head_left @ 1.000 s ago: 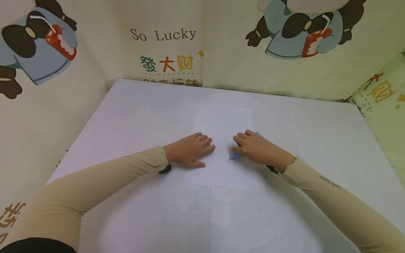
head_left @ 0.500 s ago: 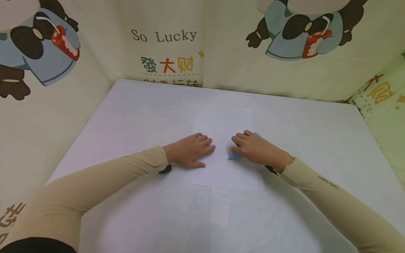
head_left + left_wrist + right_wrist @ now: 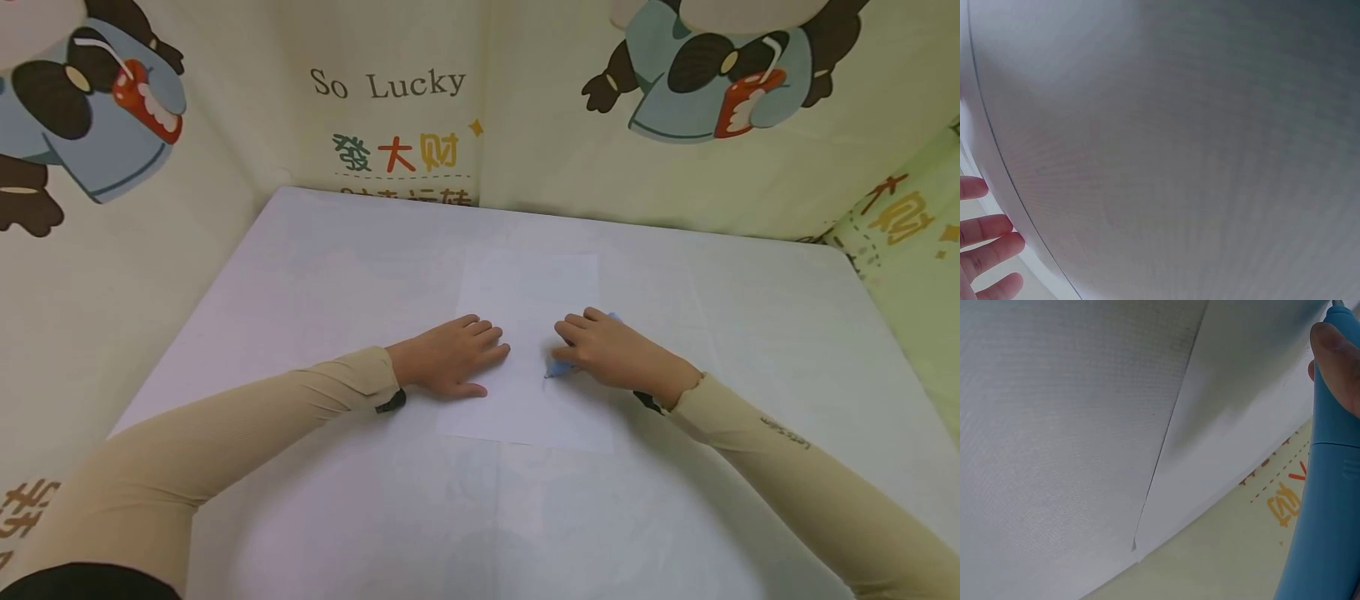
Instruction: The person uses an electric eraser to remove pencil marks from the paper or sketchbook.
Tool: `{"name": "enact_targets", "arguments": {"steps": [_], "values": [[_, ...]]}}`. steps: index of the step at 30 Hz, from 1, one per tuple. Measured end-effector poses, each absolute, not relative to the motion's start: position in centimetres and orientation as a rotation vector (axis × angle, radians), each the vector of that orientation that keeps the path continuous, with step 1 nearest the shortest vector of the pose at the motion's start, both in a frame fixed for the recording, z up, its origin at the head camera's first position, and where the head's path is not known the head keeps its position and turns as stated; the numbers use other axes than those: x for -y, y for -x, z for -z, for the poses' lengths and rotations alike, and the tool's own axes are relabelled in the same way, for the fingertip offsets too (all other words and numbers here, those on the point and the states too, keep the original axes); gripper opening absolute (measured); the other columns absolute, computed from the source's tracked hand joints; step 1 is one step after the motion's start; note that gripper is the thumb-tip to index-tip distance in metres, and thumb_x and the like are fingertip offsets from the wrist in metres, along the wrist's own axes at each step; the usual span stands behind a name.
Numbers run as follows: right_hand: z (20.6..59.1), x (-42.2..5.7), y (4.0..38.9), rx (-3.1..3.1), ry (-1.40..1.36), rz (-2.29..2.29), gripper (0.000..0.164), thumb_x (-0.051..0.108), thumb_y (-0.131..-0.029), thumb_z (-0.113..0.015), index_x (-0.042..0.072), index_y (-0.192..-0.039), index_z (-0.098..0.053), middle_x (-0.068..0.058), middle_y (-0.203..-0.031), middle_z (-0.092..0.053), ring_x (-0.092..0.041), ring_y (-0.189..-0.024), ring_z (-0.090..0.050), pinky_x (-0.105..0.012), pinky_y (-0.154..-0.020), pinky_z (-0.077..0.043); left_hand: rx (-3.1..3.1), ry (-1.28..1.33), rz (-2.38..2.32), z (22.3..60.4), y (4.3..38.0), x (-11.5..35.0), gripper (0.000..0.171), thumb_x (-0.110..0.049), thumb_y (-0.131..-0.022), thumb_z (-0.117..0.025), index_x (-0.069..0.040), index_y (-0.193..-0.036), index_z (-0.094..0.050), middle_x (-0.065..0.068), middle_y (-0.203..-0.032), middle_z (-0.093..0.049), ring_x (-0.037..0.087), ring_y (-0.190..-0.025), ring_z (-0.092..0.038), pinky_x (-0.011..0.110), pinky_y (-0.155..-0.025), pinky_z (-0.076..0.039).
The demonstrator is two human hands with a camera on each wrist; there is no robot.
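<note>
A white sheet of paper (image 3: pixel 525 287) lies on the white tabletop. My left hand (image 3: pixel 453 354) rests flat on the left part of the sheet, fingers spread; several of its fingertips (image 3: pixel 997 247) show at the edge of the left wrist view. My right hand (image 3: pixel 607 346) grips a thick blue pen (image 3: pixel 1325 494), thumb (image 3: pixel 1338 359) pressed near its front end. In the head view most of the pen is hidden by the hand. Its narrow tip points down at the paper, right of the sheet's middle. A short faint mark shows just below the tip.
The white table (image 3: pixel 360 517) stretches around the sheet on every side. Behind it and to both sides hangs a cream curtain (image 3: pixel 540 100) printed with cartoon figures and lettering. Dark straps (image 3: pixel 392 402) sit at both wrists.
My right hand and the pen tip shift slightly left, then back right, in small movements over the paper. The left hand stays still.
</note>
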State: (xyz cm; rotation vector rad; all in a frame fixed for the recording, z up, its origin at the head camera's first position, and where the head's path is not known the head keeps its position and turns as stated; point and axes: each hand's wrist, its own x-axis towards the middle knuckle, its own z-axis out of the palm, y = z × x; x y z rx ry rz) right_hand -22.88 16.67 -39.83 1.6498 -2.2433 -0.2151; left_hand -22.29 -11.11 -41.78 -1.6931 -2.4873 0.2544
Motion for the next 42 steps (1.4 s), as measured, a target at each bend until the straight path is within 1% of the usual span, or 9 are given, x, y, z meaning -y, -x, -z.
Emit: {"name": "enact_targets", "arguments": {"steps": [9,14,19,30,38,42], "values": [[39.67,-16.09,22.78,2.223,-1.669,0.197,0.014,0.007,-0.076,-0.074,0.017,-0.081,-0.065,-0.002,-0.076,-0.043,-0.017,-0.068,-0.040,-0.028,-0.063,-0.030,2.489,1.705,-0.242,41.70,22.26,11.10,0.057,-0.052,-0.089,-0.049,-0.007,-0.124,-0.049,0.008,-0.111,-0.054,0.024,-0.100,-0.051,0.037,-0.092,-0.041],[39.77,-15.79,22.83,2.222,-1.674,0.191,0.016,0.007,-0.076,-0.075,0.017,-0.081,-0.063,-0.002,-0.075,-0.042,-0.016,-0.067,-0.038,-0.027,-0.062,-0.029,2.491,1.707,-0.235,41.80,22.30,11.08,0.059,-0.053,-0.089,-0.049,-0.007,-0.125,-0.049,0.009,-0.110,-0.054,0.024,-0.099,-0.051,0.037,-0.091,-0.041],[39.74,-16.03,22.83,2.236,-1.667,0.206,0.015,0.008,-0.075,-0.075,0.017,-0.081,-0.064,-0.002,-0.076,-0.043,-0.017,-0.067,-0.038,-0.028,-0.062,-0.029,2.496,1.709,-0.227,41.94,22.38,11.02,0.059,-0.053,-0.089,-0.048,-0.007,-0.125,-0.049,0.009,-0.110,-0.054,0.024,-0.099,-0.051,0.037,-0.091,-0.041],[39.62,-16.69,22.95,2.213,-1.658,0.196,0.015,0.009,-0.074,-0.076,0.014,-0.079,-0.063,-0.003,-0.075,-0.043,-0.018,-0.067,-0.039,-0.028,-0.062,-0.031,2.517,1.696,-0.244,41.93,22.53,10.99,0.058,-0.053,-0.088,-0.050,-0.008,-0.124,-0.048,0.008,-0.110,-0.054,0.024,-0.099,-0.051,0.038,-0.094,-0.040],[39.65,-16.06,22.96,2.194,-1.676,0.176,0.017,0.004,-0.075,-0.075,0.015,-0.079,-0.062,-0.002,-0.075,-0.043,-0.017,-0.066,-0.038,-0.027,-0.062,-0.030,2.494,1.710,-0.216,41.90,22.59,11.01,0.057,-0.053,-0.089,-0.049,-0.007,-0.123,-0.049,0.007,-0.107,-0.053,0.023,-0.095,-0.050,0.036,-0.090,-0.041],[39.69,-15.90,23.02,2.205,-1.672,0.193,0.017,0.006,-0.075,-0.075,0.015,-0.081,-0.062,-0.002,-0.076,-0.043,-0.017,-0.067,-0.039,-0.028,-0.062,-0.031,2.485,1.707,-0.215,41.88,22.59,11.01,0.057,-0.053,-0.088,-0.049,-0.007,-0.123,-0.049,0.007,-0.106,-0.053,0.023,-0.095,-0.050,0.036,-0.089,-0.041]]}}
